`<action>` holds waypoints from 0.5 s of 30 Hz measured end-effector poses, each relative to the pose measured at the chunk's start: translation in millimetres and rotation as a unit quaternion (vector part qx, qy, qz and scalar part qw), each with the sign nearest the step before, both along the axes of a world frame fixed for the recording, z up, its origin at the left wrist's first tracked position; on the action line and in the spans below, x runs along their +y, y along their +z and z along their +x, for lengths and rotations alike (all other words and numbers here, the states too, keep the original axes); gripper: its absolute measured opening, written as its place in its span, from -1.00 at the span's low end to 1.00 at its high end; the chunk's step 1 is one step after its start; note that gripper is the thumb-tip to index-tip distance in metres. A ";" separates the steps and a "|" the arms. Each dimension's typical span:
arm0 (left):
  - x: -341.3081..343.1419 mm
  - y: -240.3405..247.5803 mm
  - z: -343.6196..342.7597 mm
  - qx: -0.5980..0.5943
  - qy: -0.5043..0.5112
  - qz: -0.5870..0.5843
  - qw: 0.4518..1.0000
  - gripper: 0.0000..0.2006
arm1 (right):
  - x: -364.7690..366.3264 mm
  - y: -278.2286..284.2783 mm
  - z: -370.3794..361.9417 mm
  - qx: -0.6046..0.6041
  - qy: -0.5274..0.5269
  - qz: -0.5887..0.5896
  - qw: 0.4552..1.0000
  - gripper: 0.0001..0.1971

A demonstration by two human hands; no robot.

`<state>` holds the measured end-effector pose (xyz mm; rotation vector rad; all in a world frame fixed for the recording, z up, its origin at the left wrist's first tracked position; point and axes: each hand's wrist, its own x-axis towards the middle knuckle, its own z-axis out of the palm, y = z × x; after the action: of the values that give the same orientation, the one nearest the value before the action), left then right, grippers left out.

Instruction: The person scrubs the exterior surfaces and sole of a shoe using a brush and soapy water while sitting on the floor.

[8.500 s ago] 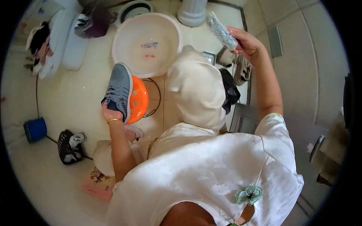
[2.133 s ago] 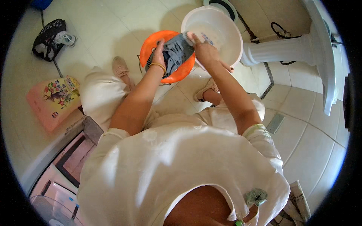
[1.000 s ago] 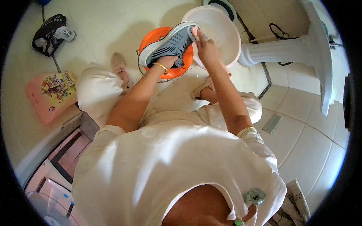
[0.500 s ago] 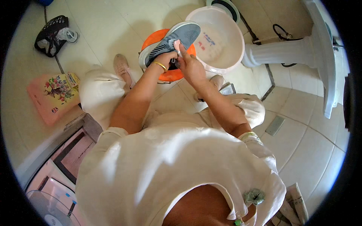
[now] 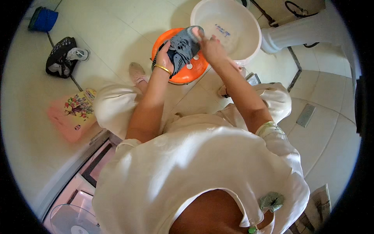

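Note:
A grey sneaker (image 5: 182, 48) with dark stripes and laces is held over an orange round stool (image 5: 198, 72), its upper turned up and its toe pointing away to the right. My left hand (image 5: 164, 58), with a gold bangle at the wrist, is closed round the heel end. At the toe, my right hand (image 5: 213, 49) presses a small pale pink block (image 5: 196, 32) against the shoe's upper. Motion smears the block and the fingertips; whether it is a brush or a sponge I cannot tell.
A pale wide basin (image 5: 253, 43) holding some water stands right of the stool, near a white sink pedestal (image 5: 288, 38). Leftward on the tiles lie a black mesh bag with a shoe (image 5: 62, 58), a blue container (image 5: 43, 19) and a pink printed bag (image 5: 72, 115).
The sneaker has rolled so its laces face up more, and the pink block has shifted from its middle to its toe. My right hand has moved away and rightward with it.

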<state>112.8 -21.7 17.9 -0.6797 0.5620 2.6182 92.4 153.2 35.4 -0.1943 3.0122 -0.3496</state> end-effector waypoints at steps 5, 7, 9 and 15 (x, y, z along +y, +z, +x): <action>8.4 5.3 2.4 -0.035 0.062 -0.062 0.996 -0.61 | -14.5 12.6 37.9 -0.066 0.050 0.005 0.997 -0.51; 8.4 5.3 0.4 -0.041 0.078 -0.092 0.992 -0.57 | -20.1 16.3 50.8 -0.128 0.107 -0.008 0.986 -0.51; 0.5 -10.5 -0.2 -0.032 0.067 -0.050 0.996 -0.56 | -19.5 11.4 54.4 -0.122 0.075 -0.060 0.988 -0.49; -7.6 -34.0 -3.8 0.006 0.061 0.021 0.998 -0.53 | -3.4 -2.4 12.1 -0.077 0.039 0.022 0.996 -0.50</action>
<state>109.0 -29.3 -16.1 -0.7066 0.4805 2.7413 104.5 149.7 33.0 -0.2679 2.8481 -0.2784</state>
